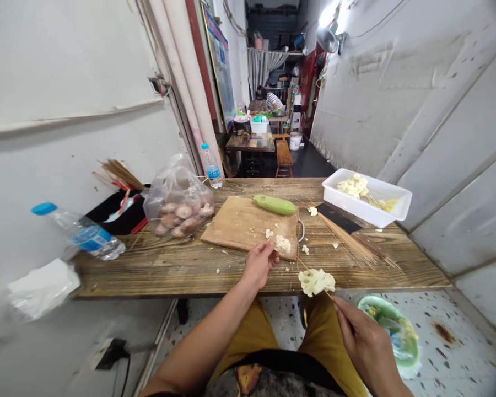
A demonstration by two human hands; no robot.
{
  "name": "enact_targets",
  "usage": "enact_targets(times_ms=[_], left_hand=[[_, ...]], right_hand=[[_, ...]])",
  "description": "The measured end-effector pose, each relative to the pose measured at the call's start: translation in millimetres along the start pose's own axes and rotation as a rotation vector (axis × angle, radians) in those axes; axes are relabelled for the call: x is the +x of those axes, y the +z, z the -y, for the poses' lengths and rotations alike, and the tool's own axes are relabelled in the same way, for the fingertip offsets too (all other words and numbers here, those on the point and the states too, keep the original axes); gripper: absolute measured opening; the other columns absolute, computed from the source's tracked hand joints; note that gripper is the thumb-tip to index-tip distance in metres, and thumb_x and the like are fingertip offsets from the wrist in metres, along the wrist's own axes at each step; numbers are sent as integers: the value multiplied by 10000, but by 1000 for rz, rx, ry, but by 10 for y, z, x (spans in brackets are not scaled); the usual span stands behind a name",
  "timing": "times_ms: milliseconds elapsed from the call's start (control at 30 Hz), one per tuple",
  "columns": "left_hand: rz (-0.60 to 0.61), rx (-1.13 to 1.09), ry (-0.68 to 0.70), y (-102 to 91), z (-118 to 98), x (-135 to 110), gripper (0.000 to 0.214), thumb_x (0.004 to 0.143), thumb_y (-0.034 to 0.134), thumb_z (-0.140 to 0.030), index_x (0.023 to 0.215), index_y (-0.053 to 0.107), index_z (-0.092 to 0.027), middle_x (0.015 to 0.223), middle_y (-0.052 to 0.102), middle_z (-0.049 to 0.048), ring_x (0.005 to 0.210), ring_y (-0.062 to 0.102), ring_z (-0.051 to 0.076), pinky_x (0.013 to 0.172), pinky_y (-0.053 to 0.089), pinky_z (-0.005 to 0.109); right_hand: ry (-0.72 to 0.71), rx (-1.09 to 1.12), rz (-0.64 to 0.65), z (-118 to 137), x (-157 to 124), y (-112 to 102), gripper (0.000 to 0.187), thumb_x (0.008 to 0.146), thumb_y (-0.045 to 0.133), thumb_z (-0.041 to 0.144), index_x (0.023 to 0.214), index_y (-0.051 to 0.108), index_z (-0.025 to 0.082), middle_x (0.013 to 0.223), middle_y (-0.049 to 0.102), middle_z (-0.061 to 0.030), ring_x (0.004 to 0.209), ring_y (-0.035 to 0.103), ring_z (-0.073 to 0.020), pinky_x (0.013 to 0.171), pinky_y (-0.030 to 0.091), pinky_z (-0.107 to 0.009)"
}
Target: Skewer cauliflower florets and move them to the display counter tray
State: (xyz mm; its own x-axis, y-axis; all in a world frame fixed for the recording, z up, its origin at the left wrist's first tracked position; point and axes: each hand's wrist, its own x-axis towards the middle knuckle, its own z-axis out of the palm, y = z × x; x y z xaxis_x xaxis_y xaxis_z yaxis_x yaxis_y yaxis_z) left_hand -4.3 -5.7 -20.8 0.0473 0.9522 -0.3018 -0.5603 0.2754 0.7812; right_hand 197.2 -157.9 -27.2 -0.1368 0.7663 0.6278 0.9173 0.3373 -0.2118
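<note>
My right hand [366, 333] grips the lower end of a thin wooden skewer [328, 296], which runs through a flat piece of cauliflower [316, 282] and pokes out beyond it. The fingers of my left hand [258, 266] are pinched on a small cauliflower floret [282, 244] over the front right of the wooden cutting board [235, 220]. A green peeled-looking gourd [274, 204] lies across the board's back edge. Loose florets and crumbs [269, 234] are scattered on and beside the board.
Bare skewers [351, 242] and a cleaver [339, 218] lie right of the board, near a white tub [367, 212] of skewered cauliflower. Mushrooms in a plastic bag [179, 207], a black box [119, 209] and water bottles [93, 240] stand left. A green bin [397, 331] is on the floor.
</note>
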Motion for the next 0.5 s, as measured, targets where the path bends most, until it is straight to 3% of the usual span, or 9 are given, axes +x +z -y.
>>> enact_targets(times_ms=[133, 267, 367, 500], left_hand=[[119, 218, 49, -142, -140, 176, 300, 708, 738, -372, 824, 570, -151, 756, 613, 9, 671, 623, 134, 622, 574, 309], [294, 418, -19, -226, -314, 324, 246, 754, 697, -344, 854, 587, -149, 736, 601, 10, 633, 605, 132, 589, 587, 332], [340, 398, -106, -217, -352, 360, 163, 800, 653, -271, 889, 600, -145, 736, 602, 17, 641, 602, 134, 609, 592, 366], [346, 220, -272, -158, -247, 320, 125, 854, 578, -211, 964, 598, -154, 752, 623, 36, 697, 628, 161, 689, 582, 461]], right_hand=[[-12, 11, -19, -23, 36, 18, 238, 930, 460, 211, 1054, 644, 126, 953, 743, -76, 795, 717, -152, 733, 577, -220], [18, 34, -1, -74, 60, 78, 253, 922, 466, 222, 1057, 660, 131, 967, 742, -77, 813, 717, -166, 751, 579, -241], [53, 56, 28, -97, 65, 159, 271, 921, 459, 222, 1075, 666, 137, 984, 739, -73, 835, 715, -174, 748, 583, -257], [56, 84, 47, -69, 68, 252, 284, 929, 434, 208, 1057, 675, 129, 954, 745, -81, 806, 718, -173, 715, 585, -255]])
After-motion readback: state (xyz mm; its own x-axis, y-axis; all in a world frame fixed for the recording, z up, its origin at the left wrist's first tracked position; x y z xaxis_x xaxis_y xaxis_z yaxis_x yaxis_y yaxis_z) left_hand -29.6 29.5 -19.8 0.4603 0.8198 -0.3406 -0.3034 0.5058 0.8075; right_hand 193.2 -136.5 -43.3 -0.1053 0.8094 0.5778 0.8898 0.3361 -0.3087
